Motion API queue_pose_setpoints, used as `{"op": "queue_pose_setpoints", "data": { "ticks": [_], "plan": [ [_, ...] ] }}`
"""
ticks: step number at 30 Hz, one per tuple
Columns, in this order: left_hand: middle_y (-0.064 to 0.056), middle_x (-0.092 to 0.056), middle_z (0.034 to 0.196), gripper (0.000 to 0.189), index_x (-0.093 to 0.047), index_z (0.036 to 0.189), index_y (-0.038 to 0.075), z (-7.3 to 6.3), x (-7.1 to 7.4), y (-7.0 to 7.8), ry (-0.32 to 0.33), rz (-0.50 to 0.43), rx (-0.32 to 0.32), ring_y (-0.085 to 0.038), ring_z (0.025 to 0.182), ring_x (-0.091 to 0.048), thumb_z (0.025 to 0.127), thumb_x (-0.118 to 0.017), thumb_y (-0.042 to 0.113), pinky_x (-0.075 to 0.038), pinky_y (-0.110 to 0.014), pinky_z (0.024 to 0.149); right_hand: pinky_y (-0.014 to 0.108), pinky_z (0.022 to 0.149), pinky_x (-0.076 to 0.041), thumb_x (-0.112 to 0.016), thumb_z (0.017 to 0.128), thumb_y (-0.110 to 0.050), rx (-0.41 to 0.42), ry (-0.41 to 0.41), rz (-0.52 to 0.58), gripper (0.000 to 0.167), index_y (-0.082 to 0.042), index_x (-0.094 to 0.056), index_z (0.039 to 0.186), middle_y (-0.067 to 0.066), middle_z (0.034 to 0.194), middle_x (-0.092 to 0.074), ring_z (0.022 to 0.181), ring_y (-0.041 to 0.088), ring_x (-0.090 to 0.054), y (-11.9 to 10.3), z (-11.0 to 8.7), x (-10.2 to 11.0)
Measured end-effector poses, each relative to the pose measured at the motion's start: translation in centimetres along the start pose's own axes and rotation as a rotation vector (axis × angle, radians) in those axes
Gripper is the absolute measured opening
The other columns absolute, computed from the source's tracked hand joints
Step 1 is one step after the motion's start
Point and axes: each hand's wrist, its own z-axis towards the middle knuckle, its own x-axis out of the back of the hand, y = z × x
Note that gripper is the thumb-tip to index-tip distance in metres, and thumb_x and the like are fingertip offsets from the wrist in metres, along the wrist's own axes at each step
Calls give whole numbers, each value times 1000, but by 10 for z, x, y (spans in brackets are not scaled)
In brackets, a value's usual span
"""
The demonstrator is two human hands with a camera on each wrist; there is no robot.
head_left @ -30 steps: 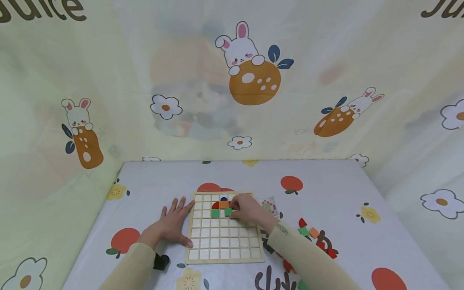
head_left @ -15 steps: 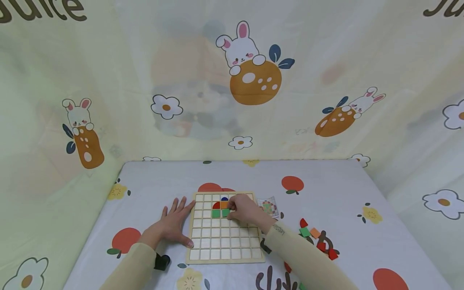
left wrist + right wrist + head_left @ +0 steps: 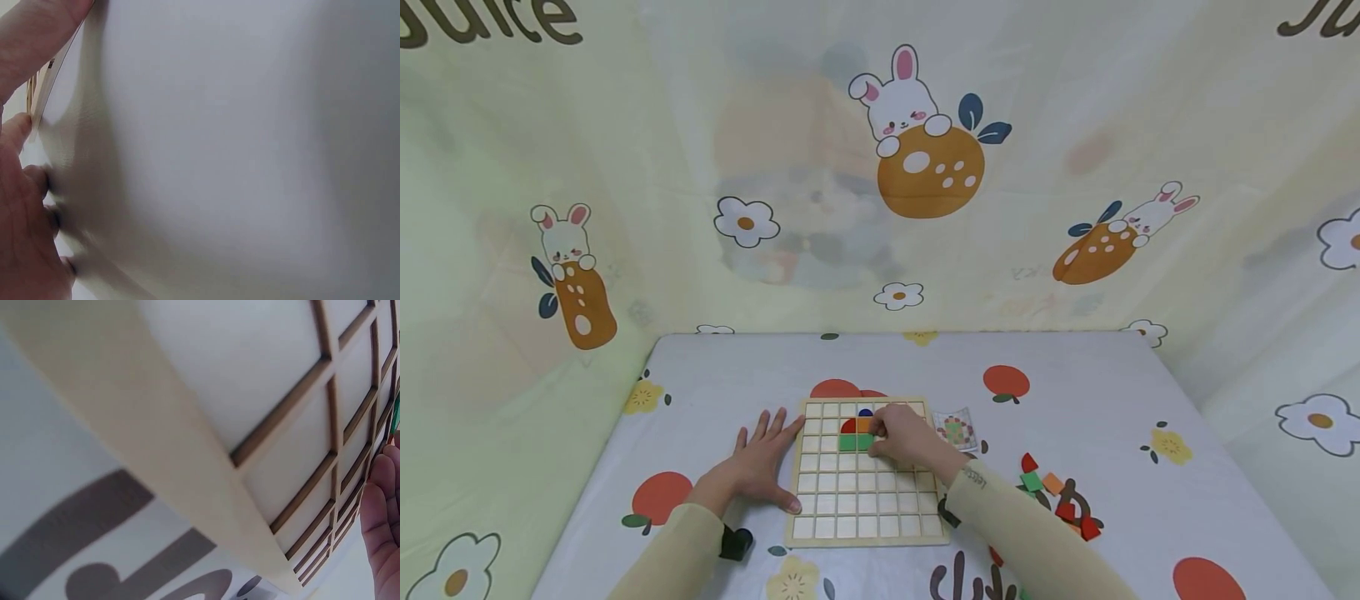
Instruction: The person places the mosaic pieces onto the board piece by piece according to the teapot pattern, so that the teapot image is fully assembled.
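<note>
A wooden grid board [image 3: 868, 542] with white cells lies on the table. My left hand [image 3: 752, 467] is spread flat at its left side, thumb and index finger touching the frame. With curled fingers, my right hand [image 3: 910, 435] pinches the right side of a green square tile [image 3: 864, 442], level in its cell. Beside it is another green tile [image 3: 847, 442]; above them are a red quarter-round tile [image 3: 848, 426], an orange tile [image 3: 862, 425] and a blue rounded piece [image 3: 865, 412]. Cells under my right hand are hidden. The right wrist view shows a green edge [image 3: 396, 415] at the fingertips.
A small printed card [image 3: 956, 429] lies right of the board. Farther right are loose pieces: a red one [image 3: 1028, 462], a green one [image 3: 1032, 482], an orange one [image 3: 1053, 483] and several more, some partly under my right sleeve [image 3: 1030, 533]. Patterned cloth surrounds the table.
The green tile in my right fingers has shifted slightly left and settled flat into the cell next to the other green tile. My left hand has stayed at the board's side.
</note>
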Motion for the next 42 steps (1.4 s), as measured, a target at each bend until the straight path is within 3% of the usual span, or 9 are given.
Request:
{"op": "queue_pose_setpoints", "data": {
  "ticks": [25,34,42],
  "plan": [
    [-19,-11,172,134,-23,164,19,-1,2,2,3,4,-12,-47,158,1,57,-95,54,-2,-74,122,29,71,-51,-77,90,-11,33,34,-11,9,-6,-74,97,2,88,-68,77,11,-56,4,-1,-1],
    [-19,-9,172,134,-22,164,19,-1,0,1,-6,10,2,-47,159,2,58,-95,53,-1,-73,122,26,72,-51,-76,90,-7,35,108,62,11,-2,-74,101,3,89,-69,78,12,-56,13,-14,22],
    [-20,-11,172,134,-24,164,18,-4,2,4,5,1,-3,-48,158,0,57,-96,52,-2,-74,121,28,75,-51,-75,91,-11,-72,158,103,16,-3,-74,106,1,90,-67,82,13,-57,44,-35,47]
  ]
}}
